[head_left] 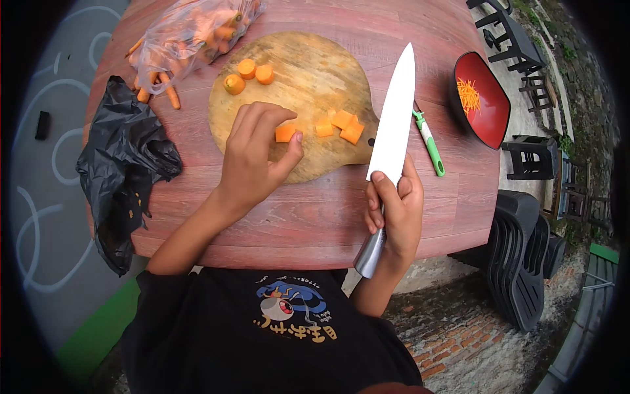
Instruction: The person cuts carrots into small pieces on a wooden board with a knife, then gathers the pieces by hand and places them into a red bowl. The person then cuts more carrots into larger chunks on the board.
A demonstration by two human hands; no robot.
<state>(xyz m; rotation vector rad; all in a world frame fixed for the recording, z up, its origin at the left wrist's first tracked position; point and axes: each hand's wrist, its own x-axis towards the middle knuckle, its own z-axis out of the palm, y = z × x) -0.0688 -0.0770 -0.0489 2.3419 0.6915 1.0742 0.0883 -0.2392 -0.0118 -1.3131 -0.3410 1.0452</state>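
In my right hand (397,210) is a large kitchen knife (394,111), gripped by its metal handle, with the broad blade pointing away from me. The fingers and thumb of my left hand (259,144) close around a squared carrot piece (285,133) over the round wooden cutting board (295,65). Right of that hand, several cut carrot blocks (352,130) lie on the board. Three short round carrot chunks (247,68) stand near its upper left edge.
A plastic bag of carrots (197,39) lies at the upper left, above a crumpled black plastic bag (125,151). Right of the knife are a green-and-white-handled peeler or small knife (430,144) and a red bowl (492,108) with shredded carrot (468,96). Stacked black chairs (518,262) stand beside the table (295,230).
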